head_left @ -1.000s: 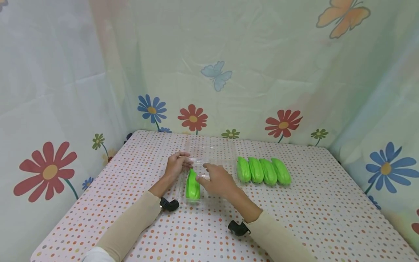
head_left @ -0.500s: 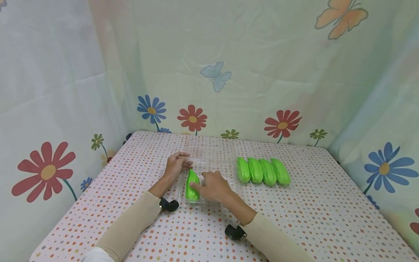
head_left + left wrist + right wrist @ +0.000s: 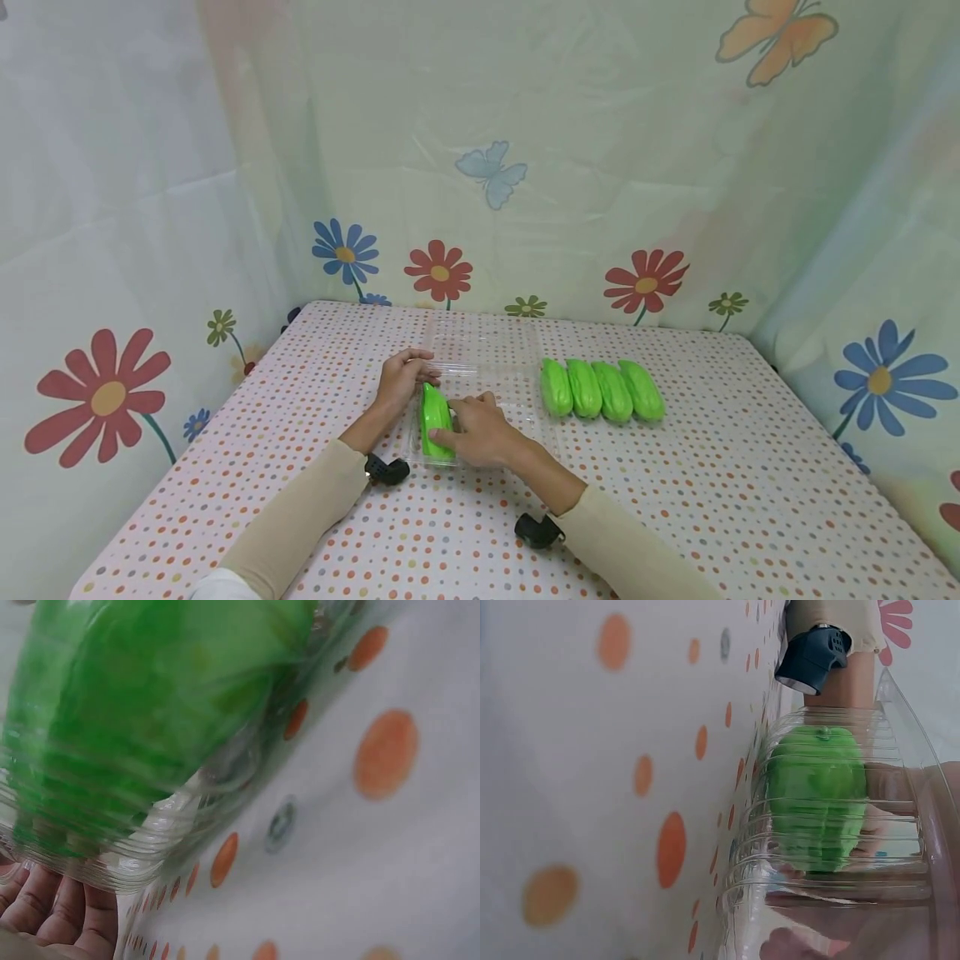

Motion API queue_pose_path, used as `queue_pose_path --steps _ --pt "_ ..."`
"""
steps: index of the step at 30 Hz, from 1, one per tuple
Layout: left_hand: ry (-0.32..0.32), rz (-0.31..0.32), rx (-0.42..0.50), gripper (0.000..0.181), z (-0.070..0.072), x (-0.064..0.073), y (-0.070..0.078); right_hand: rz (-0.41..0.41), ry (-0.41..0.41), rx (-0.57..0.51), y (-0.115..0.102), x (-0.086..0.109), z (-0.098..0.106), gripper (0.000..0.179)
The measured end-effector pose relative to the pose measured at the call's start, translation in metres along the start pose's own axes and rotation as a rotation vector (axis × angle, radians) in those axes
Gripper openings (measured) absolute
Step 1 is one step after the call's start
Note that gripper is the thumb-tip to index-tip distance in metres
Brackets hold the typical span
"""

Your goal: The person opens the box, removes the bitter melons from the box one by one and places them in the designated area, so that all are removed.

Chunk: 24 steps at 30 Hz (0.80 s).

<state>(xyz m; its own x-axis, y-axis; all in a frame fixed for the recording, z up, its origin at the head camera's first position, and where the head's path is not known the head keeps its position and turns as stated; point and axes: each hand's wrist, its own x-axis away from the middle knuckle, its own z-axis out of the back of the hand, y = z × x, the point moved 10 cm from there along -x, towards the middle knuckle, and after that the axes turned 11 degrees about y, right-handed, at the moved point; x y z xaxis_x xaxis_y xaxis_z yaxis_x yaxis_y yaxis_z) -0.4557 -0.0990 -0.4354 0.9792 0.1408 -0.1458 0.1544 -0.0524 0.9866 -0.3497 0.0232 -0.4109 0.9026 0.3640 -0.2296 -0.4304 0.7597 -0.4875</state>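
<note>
Green gourd [image 3: 435, 422] lengthwise, away from person

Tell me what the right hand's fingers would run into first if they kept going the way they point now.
The right hand points left, its fingertips already on the green vegetable in the clear plastic container. That comes first; beyond it probably the container's left wall and the left hand, though depth is unclear.

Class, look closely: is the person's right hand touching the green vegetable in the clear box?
Touching. In the head view, the right hand lies against the green vegetable inside the clear box, fingertips on its side with no gap.
</note>
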Motion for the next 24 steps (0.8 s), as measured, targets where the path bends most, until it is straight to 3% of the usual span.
queue_pose_path --steps 6,9,11,13,16,24 --pt "-0.017 0.026 0.014 0.032 0.000 0.000 -0.001 -0.031 -0.012 -0.117 0.001 0.001 -0.001 0.065" --pt "-0.026 0.027 0.039 0.030 0.000 0.008 0.013 -0.036 -0.012 -0.177 0.000 0.001 0.000 0.067" --pt "-0.015 0.025 0.044 0.031 0.000 0.008 0.013 -0.033 -0.005 -0.202 0.000 0.001 0.000 0.068" --pt "-0.001 0.014 0.048 0.032 0.000 0.007 0.012 -0.033 0.001 -0.212 -0.001 0.001 0.001 0.069" --pt "0.020 0.010 0.040 0.035 0.000 -0.001 -0.001 -0.036 0.013 -0.207 0.000 0.001 0.003 0.071" --pt "0.017 0.006 0.040 0.037 0.001 -0.001 -0.001 -0.002 0.054 -0.192 -0.003 0.001 0.009 0.068"
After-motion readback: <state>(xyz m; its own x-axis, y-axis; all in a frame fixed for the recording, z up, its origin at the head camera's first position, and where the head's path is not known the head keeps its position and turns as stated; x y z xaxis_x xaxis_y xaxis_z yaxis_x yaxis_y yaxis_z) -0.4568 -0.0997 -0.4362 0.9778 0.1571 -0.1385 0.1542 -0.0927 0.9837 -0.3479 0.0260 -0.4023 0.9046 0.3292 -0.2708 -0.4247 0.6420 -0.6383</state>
